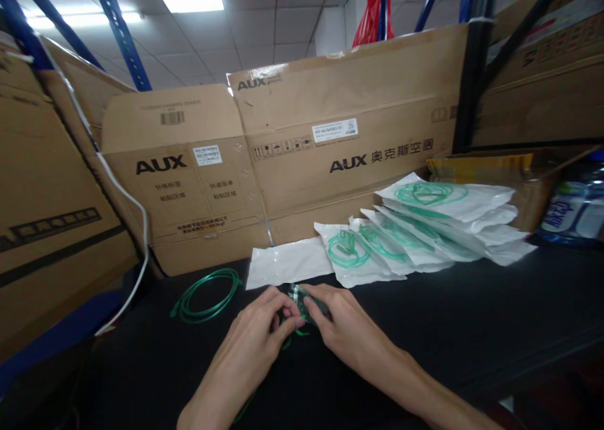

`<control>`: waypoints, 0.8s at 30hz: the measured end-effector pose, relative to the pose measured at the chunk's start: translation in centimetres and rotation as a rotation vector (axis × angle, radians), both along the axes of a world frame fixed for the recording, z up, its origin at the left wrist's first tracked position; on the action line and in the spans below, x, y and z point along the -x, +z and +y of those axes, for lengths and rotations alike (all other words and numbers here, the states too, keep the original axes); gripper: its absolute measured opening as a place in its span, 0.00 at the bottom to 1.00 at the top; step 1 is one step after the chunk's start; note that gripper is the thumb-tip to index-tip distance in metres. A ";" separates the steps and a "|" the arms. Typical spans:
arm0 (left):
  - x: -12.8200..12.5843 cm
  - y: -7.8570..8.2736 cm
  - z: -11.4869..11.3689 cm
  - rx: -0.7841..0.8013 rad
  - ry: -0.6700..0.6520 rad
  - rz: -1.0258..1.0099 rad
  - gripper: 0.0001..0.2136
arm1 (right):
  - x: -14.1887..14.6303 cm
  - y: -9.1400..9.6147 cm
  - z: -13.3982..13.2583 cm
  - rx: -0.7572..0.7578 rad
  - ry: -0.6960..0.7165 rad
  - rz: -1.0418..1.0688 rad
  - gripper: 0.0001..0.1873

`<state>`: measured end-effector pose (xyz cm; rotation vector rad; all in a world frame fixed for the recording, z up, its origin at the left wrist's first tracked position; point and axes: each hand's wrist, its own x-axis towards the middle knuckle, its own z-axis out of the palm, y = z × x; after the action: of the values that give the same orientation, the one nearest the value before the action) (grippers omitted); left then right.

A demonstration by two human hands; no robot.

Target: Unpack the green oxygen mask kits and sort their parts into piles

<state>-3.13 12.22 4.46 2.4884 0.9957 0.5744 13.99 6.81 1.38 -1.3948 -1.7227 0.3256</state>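
Two hands: left hand [257, 332] and right hand [337, 320] meet, each grip pinching the clear-green fitting [298, 298].
Fitting: just above tabletop [472, 317], before the pouches [425, 229].
Risk: tugging could kink its trailing tube [299, 334].

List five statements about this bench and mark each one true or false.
1. The left hand and right hand both pinch a small clear-and-green part. True.
2. The loose coil of green tubing lies right of the hands. False: it lies to their left.
3. White pouches of green tubing are stacked at the right rear. True.
4. The table is white. False: it is black.
5. The cartons behind read AUX. True.
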 end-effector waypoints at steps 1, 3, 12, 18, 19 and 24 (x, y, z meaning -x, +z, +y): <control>0.0 0.0 0.0 -0.001 0.010 0.004 0.05 | -0.1 0.1 0.0 -0.010 0.046 0.039 0.13; 0.1 0.0 0.0 -0.010 0.031 0.010 0.05 | -0.3 0.1 0.0 -0.021 0.094 0.107 0.13; 0.2 -0.3 -0.2 -0.071 0.103 0.101 0.05 | 0.1 -0.5 0.3 -0.050 0.130 0.044 0.24; 0.4 -0.3 -0.5 0.001 0.068 0.110 0.04 | -0.7 -3.0 1.3 -0.135 0.067 -0.138 0.30; 0.5 -0.2 -0.6 0.018 0.056 0.108 0.04 | -0.9 -3.4 1.5 -0.145 0.035 -0.149 0.30; 0.5 -0.4 -0.4 0.031 0.060 0.108 0.05 | -0.9 -3.2 1.6 -0.133 0.007 -0.107 0.28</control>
<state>-3.64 11.84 4.07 2.4922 1.1140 0.4436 14.84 8.42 -1.82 -1.3302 -1.8017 0.1394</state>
